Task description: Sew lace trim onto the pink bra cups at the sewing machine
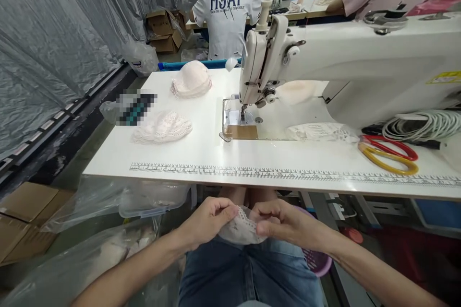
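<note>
Currently, the left hand (211, 220) and right hand (288, 223) pinch 1 lace piece (238, 229) above the lap (212, 273). Handling appears incomplete; 1 lace pile (163, 128) and 1 cup stack (192, 77) lie on the desk (108, 160), completion status indeterminable.

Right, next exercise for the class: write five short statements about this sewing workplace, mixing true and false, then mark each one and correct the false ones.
1. The left hand and right hand both grip the lace piece. True.
2. The yellow loop handle lies at the left end of the table. False: the yellow loop handle lies at the right, near the white coil.
3. A ruler scale runs along the front edge of the table. True.
4. The gripped lace piece is under the needle of the sewing machine. False: it is held in front of the table, above the jeans.
5. The pale pink pile is farther from the person than the lace pile. True.
</note>
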Demonstrator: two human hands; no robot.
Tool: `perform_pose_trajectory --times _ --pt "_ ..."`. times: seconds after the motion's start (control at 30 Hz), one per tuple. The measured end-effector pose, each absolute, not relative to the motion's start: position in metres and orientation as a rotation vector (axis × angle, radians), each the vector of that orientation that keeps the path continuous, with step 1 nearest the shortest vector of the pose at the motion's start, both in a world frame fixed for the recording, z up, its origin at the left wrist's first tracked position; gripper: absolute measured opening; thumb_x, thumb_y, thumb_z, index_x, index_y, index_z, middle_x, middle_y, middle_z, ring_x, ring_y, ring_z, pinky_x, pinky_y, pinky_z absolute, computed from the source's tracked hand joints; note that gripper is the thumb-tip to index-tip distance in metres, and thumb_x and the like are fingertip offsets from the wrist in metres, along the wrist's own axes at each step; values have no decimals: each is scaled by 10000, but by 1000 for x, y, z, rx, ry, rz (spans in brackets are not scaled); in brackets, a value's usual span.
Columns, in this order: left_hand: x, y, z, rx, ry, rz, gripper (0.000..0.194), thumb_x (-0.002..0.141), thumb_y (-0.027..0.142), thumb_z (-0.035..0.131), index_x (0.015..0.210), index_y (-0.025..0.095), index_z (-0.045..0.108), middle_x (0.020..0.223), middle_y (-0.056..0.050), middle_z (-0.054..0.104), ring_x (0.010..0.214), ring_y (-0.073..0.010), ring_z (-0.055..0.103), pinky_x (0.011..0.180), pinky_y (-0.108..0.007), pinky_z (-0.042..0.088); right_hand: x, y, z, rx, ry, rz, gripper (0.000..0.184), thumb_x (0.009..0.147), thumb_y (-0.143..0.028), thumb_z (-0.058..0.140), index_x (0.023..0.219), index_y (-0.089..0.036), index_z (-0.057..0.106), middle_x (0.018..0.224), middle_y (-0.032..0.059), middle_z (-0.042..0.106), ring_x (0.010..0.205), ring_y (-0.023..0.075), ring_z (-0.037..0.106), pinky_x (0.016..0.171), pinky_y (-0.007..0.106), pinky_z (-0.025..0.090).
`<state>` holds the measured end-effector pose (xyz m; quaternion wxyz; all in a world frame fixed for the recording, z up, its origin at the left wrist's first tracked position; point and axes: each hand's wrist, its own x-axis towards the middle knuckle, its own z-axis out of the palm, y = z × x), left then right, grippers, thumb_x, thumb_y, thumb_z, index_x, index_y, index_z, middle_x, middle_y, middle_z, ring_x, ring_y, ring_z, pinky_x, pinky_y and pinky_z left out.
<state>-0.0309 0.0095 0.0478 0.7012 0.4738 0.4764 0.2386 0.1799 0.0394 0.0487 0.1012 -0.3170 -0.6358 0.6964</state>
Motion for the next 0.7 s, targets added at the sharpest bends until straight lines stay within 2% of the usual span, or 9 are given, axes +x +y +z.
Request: perform_pose_trajectory --times 0.1,0.23,0.43,0.57,0.63,0.7 --pt "-32 7 41 1030 1113 510 405 769 492 606 757 87 625 651 -15 563 598 -97 457 570 -212 346 180 32 42 -959 -1769 2143 302 768 -438 644 731 -149 566 584 -60 398 529 71 328 493 204 262" --pt "-35 6 34 910 1108 468 371 669 444 715 754 91 637 653 -22 602 600 -105 506 592 -220 378 187 30 35 -969 -1748 2154 286 827 -420 581 784 -137 588 645 -31 457 590 91 389 548 220 302" --pt "-32 7 31 810 1057 406 317 597 246 779 831 106 615 739 -23 635 650 -100 542 631 -217 397 193 28 14 -970 -1821 2045 334 901 -441 456 705 -170 468 645 -43 355 598 96 330 540 223 262" --pt "-31 7 29 824 1049 391 297 579 162 768 836 108 629 744 -5 617 694 -103 535 663 -217 399 191 25 7 -988 -1829 2008 376 926 -471 375 704 -177 450 647 -42 350 590 101 331 534 223 262" --pt "-31 8 28 816 1053 379 291 586 159 761 845 111 636 747 -3 614 699 -105 532 663 -217 397 190 23 8 -952 -1855 2014 348 907 -477 421 744 -175 483 670 -36 405 607 106 375 545 220 281" --pt "-31 9 27 794 1061 380 288 587 163 761 841 109 636 747 -6 613 699 -107 530 659 -216 395 189 22 10 -944 -1895 1994 295 841 -467 551 816 -173 530 725 -24 483 661 118 434 575 218 308"
